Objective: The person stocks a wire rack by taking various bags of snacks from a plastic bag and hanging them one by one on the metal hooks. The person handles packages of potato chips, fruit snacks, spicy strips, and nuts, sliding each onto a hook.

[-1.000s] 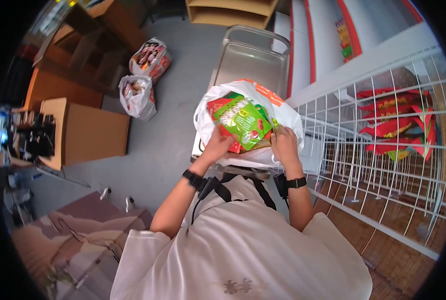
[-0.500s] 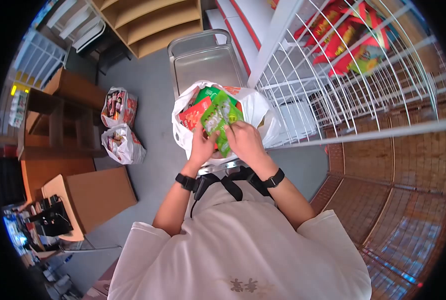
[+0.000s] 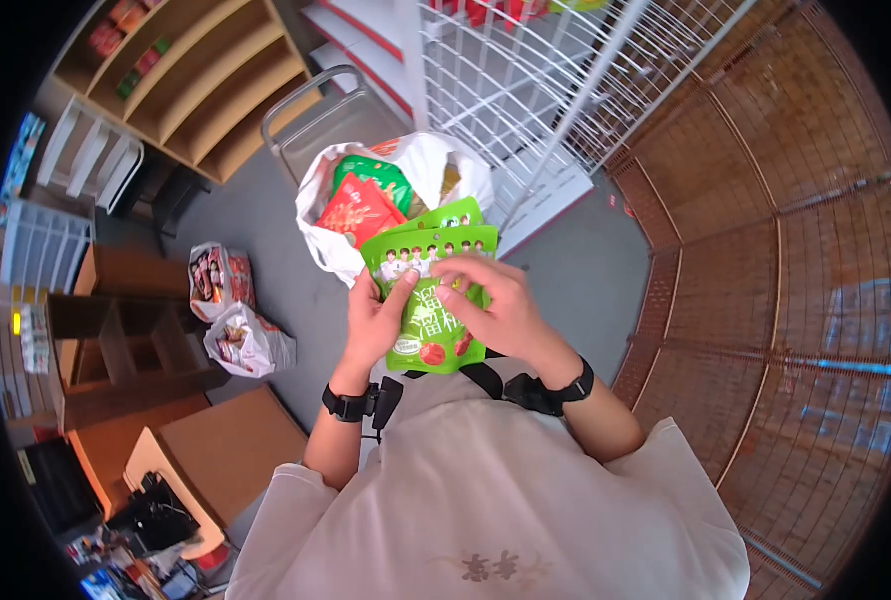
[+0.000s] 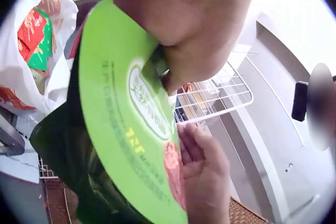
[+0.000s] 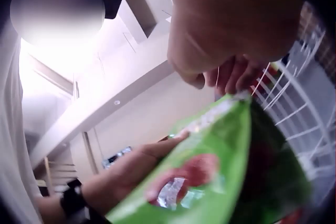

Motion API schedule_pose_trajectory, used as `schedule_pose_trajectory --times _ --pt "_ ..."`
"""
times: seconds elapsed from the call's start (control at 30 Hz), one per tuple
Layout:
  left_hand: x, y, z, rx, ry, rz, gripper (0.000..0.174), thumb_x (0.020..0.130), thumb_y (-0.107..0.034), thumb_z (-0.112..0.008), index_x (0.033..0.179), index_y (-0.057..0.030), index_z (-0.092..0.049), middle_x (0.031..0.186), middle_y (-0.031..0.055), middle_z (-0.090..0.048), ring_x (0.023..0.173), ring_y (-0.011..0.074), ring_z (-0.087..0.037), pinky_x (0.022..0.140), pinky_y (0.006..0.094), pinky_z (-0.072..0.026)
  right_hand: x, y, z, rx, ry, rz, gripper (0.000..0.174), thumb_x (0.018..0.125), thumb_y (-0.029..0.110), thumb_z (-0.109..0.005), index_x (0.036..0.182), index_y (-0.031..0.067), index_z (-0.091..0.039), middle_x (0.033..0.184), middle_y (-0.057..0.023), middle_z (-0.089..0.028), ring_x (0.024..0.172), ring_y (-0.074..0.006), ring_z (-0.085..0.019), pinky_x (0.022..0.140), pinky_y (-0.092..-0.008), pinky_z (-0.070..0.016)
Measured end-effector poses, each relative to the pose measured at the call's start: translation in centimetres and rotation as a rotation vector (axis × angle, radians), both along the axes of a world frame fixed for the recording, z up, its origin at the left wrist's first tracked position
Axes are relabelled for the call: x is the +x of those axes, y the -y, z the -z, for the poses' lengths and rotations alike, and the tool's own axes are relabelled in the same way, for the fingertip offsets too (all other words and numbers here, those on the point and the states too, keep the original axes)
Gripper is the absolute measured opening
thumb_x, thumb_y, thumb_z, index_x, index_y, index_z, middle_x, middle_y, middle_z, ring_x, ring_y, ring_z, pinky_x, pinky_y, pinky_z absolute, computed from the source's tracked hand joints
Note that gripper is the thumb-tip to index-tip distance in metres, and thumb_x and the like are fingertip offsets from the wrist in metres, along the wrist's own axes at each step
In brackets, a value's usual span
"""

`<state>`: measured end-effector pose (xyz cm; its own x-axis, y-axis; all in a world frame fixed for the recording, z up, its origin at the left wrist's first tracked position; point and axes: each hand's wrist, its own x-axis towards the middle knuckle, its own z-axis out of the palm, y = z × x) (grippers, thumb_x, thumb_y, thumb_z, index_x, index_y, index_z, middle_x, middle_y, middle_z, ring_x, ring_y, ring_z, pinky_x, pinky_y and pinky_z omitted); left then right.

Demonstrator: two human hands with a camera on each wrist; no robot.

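Observation:
A green snack pouch [image 3: 424,325], printed with small figures and red fruit, is held upright before my body. My left hand [image 3: 371,325] grips its left side, thumb on the front and fingers behind. Over the upper right of its front lies my right hand [image 3: 511,310], thumb and fingers bent, fingertips right at the pouch. I cannot tell whether they pinch it. A second green packet [image 3: 458,212] shows just behind the top edge. Beyond stands a white plastic bag [image 3: 316,215] with a red packet [image 3: 363,207] and a darker green packet [image 3: 381,178] in it.
The plastic bag is on a metal trolley [image 3: 331,125]. White wire racking [image 3: 526,100] rises at the right, beside a brown slatted screen [image 3: 736,260]. Two filled bags [image 3: 221,280] stand on the floor at left, near a cardboard box [image 3: 231,440] and wooden shelves [image 3: 196,80].
The green pouch has come out from over the bag toward my body and now shows its front. Both hands moved with it. The view has turned to the right.

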<state>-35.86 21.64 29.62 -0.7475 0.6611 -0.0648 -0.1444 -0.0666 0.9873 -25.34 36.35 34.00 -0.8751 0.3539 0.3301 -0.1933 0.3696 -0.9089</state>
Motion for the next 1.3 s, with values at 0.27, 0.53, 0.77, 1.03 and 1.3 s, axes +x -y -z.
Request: schedule_pose_trajectory --times 0.27,0.53,0.77,1.03,1.3 --pt "6.6 -9.9 -2.4 0.034 0.058 0.276 0.022 0.094 -0.014 -0.056 0.11 0.0009 -0.057 0.095 0.0035 -0.067 0.078 0.0052 -0.061 0.067 0.0196 -0.0484 11.2 -8.7 0.4 -0.527 -0.033 0.35 0.036 0.082 0.007 -0.069 0.114 -0.0012 -0.055 0.105 -0.0062 -0.064 0.091 -0.0121 -0.06 0.077 -0.0258 -0.048" --pt "17.4 -26.7 -4.5 0.056 0.038 0.64 0.022 0.092 -0.014 -0.059 0.108 0.0014 -0.062 0.09 0.0025 -0.067 0.078 0.0053 -0.059 0.067 0.0211 -0.0474 26.2 -19.5 -1.2 -0.546 -0.055 0.647 0.017 0.085 0.004 -0.066 0.1 -0.0038 -0.063 0.089 -0.0035 -0.066 0.078 -0.005 -0.06 0.066 -0.0196 -0.0494" --pt "24.2 -36.5 -6.1 0.046 0.214 0.707 0.019 0.091 -0.013 -0.061 0.102 0.0017 -0.067 0.086 0.0025 -0.067 0.076 0.0053 -0.059 0.066 0.0206 -0.0477 32.2 -28.4 -3.5 -0.555 -0.062 0.683 0.016 0.083 0.004 -0.068 0.096 -0.0047 -0.065 0.087 -0.0045 -0.067 0.075 -0.0047 -0.059 0.064 -0.0199 -0.0484" --pt "20.2 -41.5 -8.8 0.012 0.152 0.535 0.02 0.092 -0.013 -0.06 0.103 0.002 -0.065 0.09 0.0024 -0.067 0.078 0.0052 -0.06 0.067 0.0213 -0.0487 26.0 -36.2 -4.4 -0.568 -0.109 0.607 0.012 0.081 0.004 -0.071 0.089 -0.0037 -0.068 0.079 -0.0032 -0.068 0.068 -0.0048 -0.06 0.059 -0.0202 -0.0484" --pt "9.9 -43.9 -11.9 0.08 0.076 0.366 0.024 0.094 -0.018 -0.058 0.106 0.0014 -0.064 0.09 0.0003 -0.066 0.077 0.0041 -0.058 0.068 0.0207 -0.0475 13.8 -42.5 -6.5 -0.411 -0.097 0.404 0.011 0.078 0.004 -0.074 0.085 -0.0039 -0.07 0.074 -0.0042 -0.069 0.065 -0.0049 -0.061 0.057 -0.0196 -0.0483"
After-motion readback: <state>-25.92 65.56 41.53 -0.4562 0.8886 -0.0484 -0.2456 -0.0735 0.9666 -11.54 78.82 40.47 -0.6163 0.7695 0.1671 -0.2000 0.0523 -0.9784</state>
